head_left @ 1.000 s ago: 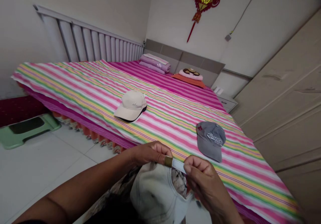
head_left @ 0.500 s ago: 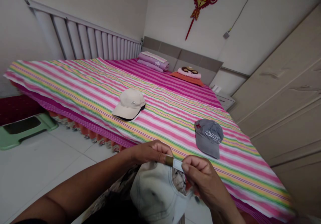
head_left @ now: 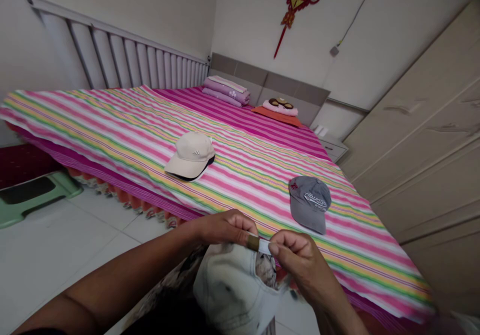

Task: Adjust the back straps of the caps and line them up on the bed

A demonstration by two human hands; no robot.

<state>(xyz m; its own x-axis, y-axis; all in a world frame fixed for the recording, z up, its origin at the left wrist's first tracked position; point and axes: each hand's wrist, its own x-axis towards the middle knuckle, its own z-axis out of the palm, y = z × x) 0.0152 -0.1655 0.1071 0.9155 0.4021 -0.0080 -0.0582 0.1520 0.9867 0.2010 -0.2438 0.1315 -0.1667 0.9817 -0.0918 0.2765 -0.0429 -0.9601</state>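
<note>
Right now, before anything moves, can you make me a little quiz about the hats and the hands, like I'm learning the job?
1. True or false: the left hand and the right hand both pinch the strap of the pale cap.

2. Which of these has white lettering on its front?
A) the green stool
B) the gray cap
C) the wardrobe

3. Fill in the blank: on the striped cloth lie ___ caps.

Key:
1. True.
2. B.
3. Two: the beige cap and the gray cap.
</note>
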